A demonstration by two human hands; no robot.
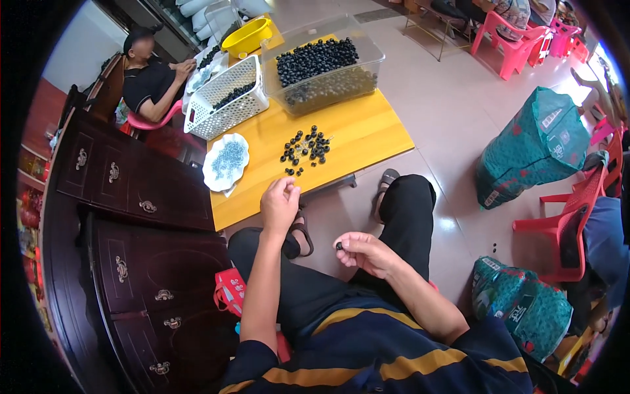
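Observation:
My right hand point(367, 253) hovers over my lap and pinches a small black round piece point(339, 246) between thumb and fingers. My left hand point(279, 203) is raised at the front edge of the yellow table point(367, 134), fingertips pressed together; whether it holds something tiny I cannot tell. A loose pile of black pieces point(305, 148) lies on the table just beyond my left hand. A white plate of small blue-grey bits point(226, 161) sits at the table's left edge.
A clear tub full of black pieces point(321, 65), a white basket point(226, 98) and a yellow bowl point(246, 36) stand at the far end. Another person point(151, 82) sits at far left. Dark wooden cabinets point(131, 217) on my left; green sacks point(538, 148) and red chairs point(571, 217) on my right.

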